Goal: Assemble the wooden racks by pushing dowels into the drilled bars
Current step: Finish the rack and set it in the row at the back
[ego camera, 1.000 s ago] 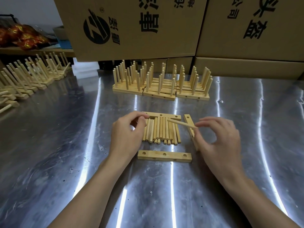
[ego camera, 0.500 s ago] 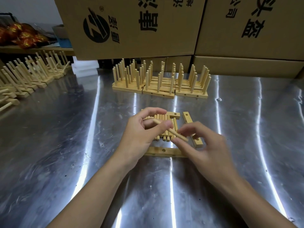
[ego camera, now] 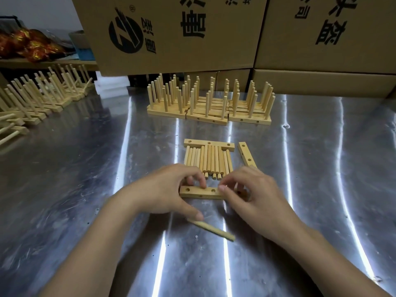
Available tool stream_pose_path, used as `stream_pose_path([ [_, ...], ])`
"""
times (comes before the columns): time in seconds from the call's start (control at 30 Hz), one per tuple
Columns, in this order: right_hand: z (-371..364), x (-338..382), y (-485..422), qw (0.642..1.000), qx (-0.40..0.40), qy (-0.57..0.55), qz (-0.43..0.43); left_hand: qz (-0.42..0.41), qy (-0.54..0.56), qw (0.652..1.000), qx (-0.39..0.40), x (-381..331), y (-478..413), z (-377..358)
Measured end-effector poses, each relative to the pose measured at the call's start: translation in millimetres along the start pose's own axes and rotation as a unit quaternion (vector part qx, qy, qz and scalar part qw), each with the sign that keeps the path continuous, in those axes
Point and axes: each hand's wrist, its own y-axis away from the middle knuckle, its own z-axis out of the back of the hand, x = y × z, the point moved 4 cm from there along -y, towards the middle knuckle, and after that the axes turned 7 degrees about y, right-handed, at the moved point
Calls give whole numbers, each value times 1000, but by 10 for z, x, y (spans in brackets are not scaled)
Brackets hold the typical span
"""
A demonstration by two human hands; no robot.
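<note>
Steel worktop, cardboard boxes stacked behind. Finished racks stand in a block at the centre back, and more racks run in a row at far left, so a good part of the batch is done. The current rack is barely begun. The near bar lies flat in front of the hands; the two top holes that show are empty. Left hand: fingertips rest on the bar's top edge, and the thumb pins one dowel by its end; the dowel is blurred and angles toward the person, not yet at a hole. Right hand: curled fingers close over the bar's right end, thumb hidden. The loose dowels lie side by side just beyond the near bar, against a far bar, with a side bar to their right; neither bar has a dowel in it. Judged remaining: every dowel for this rack, then the other two bars.
</note>
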Motion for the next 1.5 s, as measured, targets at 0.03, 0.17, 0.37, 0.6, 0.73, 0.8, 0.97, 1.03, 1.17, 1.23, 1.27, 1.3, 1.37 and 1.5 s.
stream_pose_path([
  [0.03, -1, 41, 7, 999, 39, 0, 17, -1, -10, 1000, -18, -3, -32, -22],
  [0.17, -104, 209, 97, 980, 177, 37, 87, -5, 5, 999, -42, 22, -94, -30],
  [0.37, -226, 387, 188, 977, 179, 40, 107, 2, 14, 999, -52, 66, -90, 5],
  [0.6, 50, 236, 52, 903, 77, -418, -55, -108, 283, 945, -122, -115, 3, 208],
  [0.73, 308, 114, -34, 853, -32, -517, -68, -123, 389, 906, -113, -178, -21, 129],
  [0.8, 377, 53, -44, 843, -87, -526, -71, -126, 418, 895, -95, -204, -43, 62],
  [0.97, 446, -13, -25, 885, -169, -432, -42, -133, 447, 883, -54, -262, -88, -41],
  [1.03, 435, -16, -9, 913, -173, -368, -34, -135, 456, 879, -48, -266, -88, -50],
  [1.17, 439, 32, 25, 963, -192, -189, -7, -133, 480, 865, -64, -249, -85, -37],
  [1.23, 475, 94, 35, 971, -218, -94, 33, -127, 474, 867, -82, -247, -82, -18],
  [1.27, 484, 121, 40, 971, -225, -57, 53, -123, 467, 871, -92, -251, -81, -10],
  [1.3, 485, 137, 42, 972, -225, -28, 66, -119, 459, 874, -104, -257, -81, -4],
  [1.37, 467, 144, 39, 978, -198, 2, 69, -112, 436, 882, -136, -262, -74, 12],
  [1.5, 400, 133, 43, 991, -127, 21, 47, -128, 400, 892, -164, -296, -65, 22],
])
